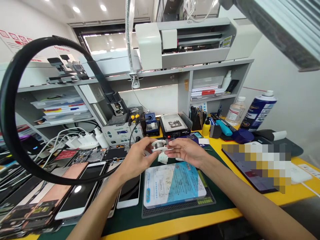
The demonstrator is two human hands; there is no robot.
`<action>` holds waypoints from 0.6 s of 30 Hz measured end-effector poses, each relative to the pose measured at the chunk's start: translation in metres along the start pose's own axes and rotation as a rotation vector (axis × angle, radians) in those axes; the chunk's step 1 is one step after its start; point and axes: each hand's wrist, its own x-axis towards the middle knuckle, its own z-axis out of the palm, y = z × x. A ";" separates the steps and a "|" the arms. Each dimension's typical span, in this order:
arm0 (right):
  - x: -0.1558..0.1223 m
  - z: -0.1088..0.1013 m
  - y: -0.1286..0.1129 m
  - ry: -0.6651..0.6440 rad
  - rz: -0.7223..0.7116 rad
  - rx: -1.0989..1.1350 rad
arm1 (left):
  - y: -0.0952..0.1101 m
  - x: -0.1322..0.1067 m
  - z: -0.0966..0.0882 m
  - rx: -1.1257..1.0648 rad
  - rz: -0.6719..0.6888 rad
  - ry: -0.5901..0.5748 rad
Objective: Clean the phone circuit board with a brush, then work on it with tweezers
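A small white spool of thin silvery wire, like solder wire, is held up above the bench between my hands. My left hand pinches its left side between thumb and fingers. From the other side, my right hand has its thumb and fingers closed at the spool's right edge; whether they also grip a loose wire end is too small to make out. Below lies a blue and white box on a grey textured mat. Just behind the box is a small white packet.
Several phones and phone parts cover the left side, under a looping black hose. Behind stand a hot-air station, a heating plate and a yellow bottle. A tablet and a spray can are right.
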 end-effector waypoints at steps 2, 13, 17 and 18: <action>-0.001 -0.007 -0.007 0.033 -0.060 -0.134 | -0.005 -0.004 -0.007 0.045 -0.060 -0.025; 0.001 -0.107 -0.042 0.222 -0.095 -1.280 | -0.029 -0.005 0.001 0.247 -0.173 -0.279; 0.015 -0.106 -0.026 0.208 -0.105 -1.452 | -0.029 -0.003 0.005 0.264 -0.184 -0.305; 0.018 -0.104 -0.023 0.202 -0.116 -1.476 | -0.029 -0.003 0.005 0.265 -0.185 -0.307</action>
